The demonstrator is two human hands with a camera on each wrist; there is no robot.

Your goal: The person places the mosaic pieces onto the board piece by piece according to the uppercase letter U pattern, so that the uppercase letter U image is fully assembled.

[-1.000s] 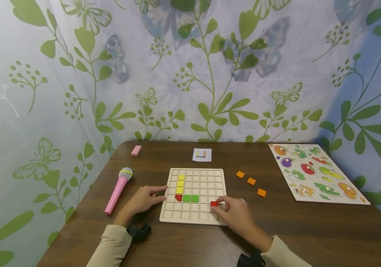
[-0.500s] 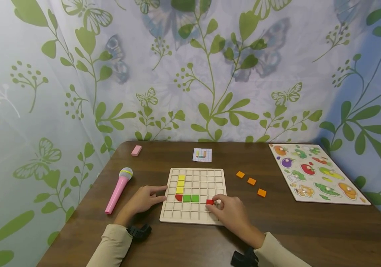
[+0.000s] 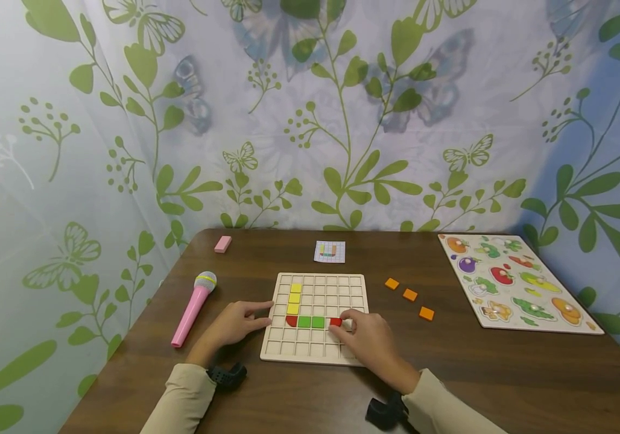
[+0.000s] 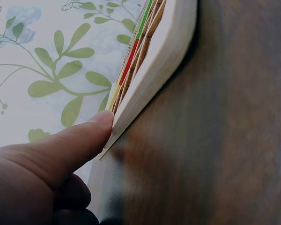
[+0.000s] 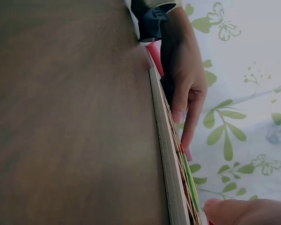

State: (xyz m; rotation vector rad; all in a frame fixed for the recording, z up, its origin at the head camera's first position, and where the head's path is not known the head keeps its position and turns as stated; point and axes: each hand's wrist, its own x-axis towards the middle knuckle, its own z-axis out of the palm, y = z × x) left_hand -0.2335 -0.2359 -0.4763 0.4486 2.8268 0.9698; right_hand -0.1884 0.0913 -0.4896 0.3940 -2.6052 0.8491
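Note:
A square wooden grid board (image 3: 310, 354) lies on the table. My left hand (image 3: 233, 327) touches its left edge with extended thumb and forefinger; the left wrist view shows one digit of that hand (image 4: 56, 159) against the rim. Between thumb and forefinger, my right hand (image 3: 373, 342) pinches a red tile (image 3: 335, 322) over the board, just right of two green tiles (image 3: 311, 322). Its contact with the board is hard to tell. At the left end of that row sits a red rounded-corner tile (image 3: 291, 322), with a column of yellow tiles (image 3: 295, 298) above it.
Three orange tiles (image 3: 410, 295) lie right of the board. Behind it is a small pattern card (image 3: 329, 252). A pink toy microphone (image 3: 193, 310) and a pink block (image 3: 222, 244) are on the left. A vegetable puzzle board (image 3: 511, 283) lies far right.
My right hand has carried the red tile leftward and slightly away from me, closer to the green tiles. The left hand stays at the board's edge.

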